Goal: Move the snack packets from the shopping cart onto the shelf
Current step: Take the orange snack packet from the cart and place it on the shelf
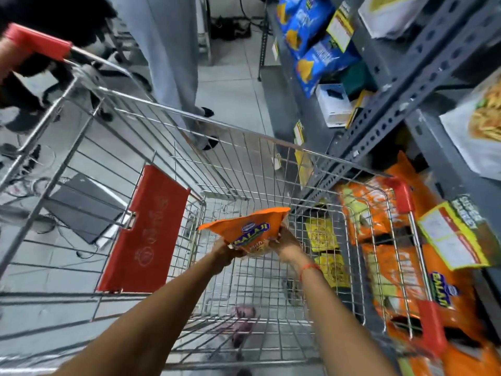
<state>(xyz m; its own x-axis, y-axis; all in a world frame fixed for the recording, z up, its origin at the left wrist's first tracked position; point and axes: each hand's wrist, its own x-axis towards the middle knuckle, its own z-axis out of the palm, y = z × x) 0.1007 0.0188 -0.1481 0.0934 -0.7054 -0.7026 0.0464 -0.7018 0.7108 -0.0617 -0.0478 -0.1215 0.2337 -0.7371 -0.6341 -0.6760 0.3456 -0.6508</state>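
Both hands on the orange snack packet, held up over the shopping cart: left hand pinching its lower left corner, right hand closed on the right edge. Looks light, puffy, crinkly film, probably slick and crushable, so I'd grip the sealed edges, not the middle. Shelf with matching orange packets sits to my right.

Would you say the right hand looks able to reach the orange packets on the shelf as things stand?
Probably not yet: the right hand and left hand both grip one packet in the cart, whose wire side stands before the shelf packets.
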